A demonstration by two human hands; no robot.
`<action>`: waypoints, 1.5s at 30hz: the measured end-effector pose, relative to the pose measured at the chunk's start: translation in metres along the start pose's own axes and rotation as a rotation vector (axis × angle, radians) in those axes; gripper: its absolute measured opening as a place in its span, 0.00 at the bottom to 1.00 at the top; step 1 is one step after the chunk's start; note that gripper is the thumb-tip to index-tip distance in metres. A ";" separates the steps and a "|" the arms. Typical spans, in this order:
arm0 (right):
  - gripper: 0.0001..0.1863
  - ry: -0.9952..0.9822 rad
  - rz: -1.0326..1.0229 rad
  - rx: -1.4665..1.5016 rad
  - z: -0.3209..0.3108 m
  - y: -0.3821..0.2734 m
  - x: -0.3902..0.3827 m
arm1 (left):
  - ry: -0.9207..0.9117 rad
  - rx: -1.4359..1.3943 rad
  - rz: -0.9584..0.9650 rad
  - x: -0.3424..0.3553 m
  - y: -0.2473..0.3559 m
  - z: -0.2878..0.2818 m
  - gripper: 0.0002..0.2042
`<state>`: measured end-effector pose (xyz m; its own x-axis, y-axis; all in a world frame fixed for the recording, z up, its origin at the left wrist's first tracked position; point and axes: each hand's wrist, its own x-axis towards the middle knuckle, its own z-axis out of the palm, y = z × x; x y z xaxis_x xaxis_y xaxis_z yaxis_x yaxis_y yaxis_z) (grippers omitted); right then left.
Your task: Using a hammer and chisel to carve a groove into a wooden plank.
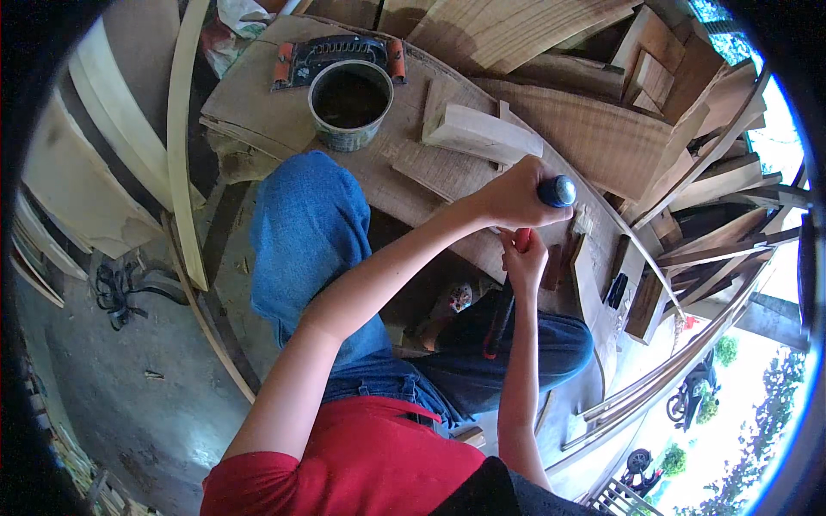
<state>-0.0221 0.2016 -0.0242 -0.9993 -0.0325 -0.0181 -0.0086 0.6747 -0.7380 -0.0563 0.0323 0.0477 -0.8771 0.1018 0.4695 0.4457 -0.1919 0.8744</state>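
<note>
My left hand (pixel 522 196) is closed around a tool whose rounded blue handle end (pixel 557 191) points up toward me; its working end is hidden. Just below it, my right hand (pixel 527 258) is closed on a slim tool with a red upper part (pixel 522 239). A dark rod with a reddish tip (pixel 491 346) runs down from that hand, and I cannot tell exactly what kind of tool it is. Both hands are over the right side of a wooden board (pixel 284 129). A pale shaped wood block (pixel 486 131) lies on the board, beyond my left forearm.
A round tub (pixel 350 103) with dark contents stands in front of a black tool with orange ends (pixel 340 53). Wood planks (pixel 594 133) are stacked along the far right. Curved pale strips (pixel 182 155) lean at left, near black straps (pixel 125 292) on the floor.
</note>
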 end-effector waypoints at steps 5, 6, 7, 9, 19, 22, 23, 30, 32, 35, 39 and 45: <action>0.12 -0.015 0.050 0.044 -0.001 -0.010 -0.002 | -0.012 -0.034 -0.002 0.001 0.000 0.000 0.10; 0.12 -0.017 0.069 0.055 -0.001 -0.011 -0.002 | -0.013 -0.034 -0.001 0.001 -0.002 0.001 0.10; 0.12 -0.015 0.068 0.055 -0.001 -0.009 -0.002 | -0.019 -0.038 0.001 0.000 -0.003 0.002 0.09; 0.13 -0.003 -0.009 0.049 -0.002 -0.005 -0.001 | -0.032 -0.044 0.010 0.001 -0.007 0.006 0.08; 0.17 0.248 -0.089 0.410 -0.109 -0.128 -0.041 | -0.040 0.019 0.012 0.000 0.004 0.003 0.10; 0.20 0.191 -0.196 0.528 -0.138 -0.158 -0.058 | -0.052 0.006 0.036 0.004 0.005 0.007 0.09; 0.21 0.175 -0.202 0.525 -0.140 -0.169 -0.063 | -0.053 -0.005 0.062 0.005 0.004 0.009 0.10; 0.17 -0.112 0.014 0.085 -0.156 -0.196 -0.079 | -0.058 0.014 -0.014 0.001 -0.002 0.005 0.09; 0.17 -0.029 -0.136 0.175 -0.164 -0.197 -0.080 | -0.091 0.009 0.021 0.004 0.001 0.007 0.09; 0.16 0.054 -0.179 0.009 -0.156 -0.189 -0.077 | -0.078 0.017 0.071 0.006 0.003 0.011 0.10; 0.11 -0.111 -0.061 -0.019 -0.143 -0.187 -0.070 | -0.025 -0.047 -0.036 -0.001 0.003 0.007 0.10; 0.16 0.185 -0.107 0.099 -0.149 -0.219 -0.085 | -0.124 0.156 0.117 -0.001 -0.013 0.003 0.09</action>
<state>0.0594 0.1667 0.2398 -0.9826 0.0424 0.1811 -0.1201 0.5987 -0.7919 -0.0608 0.0376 0.0359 -0.7932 0.2085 0.5722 0.5741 -0.0575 0.8168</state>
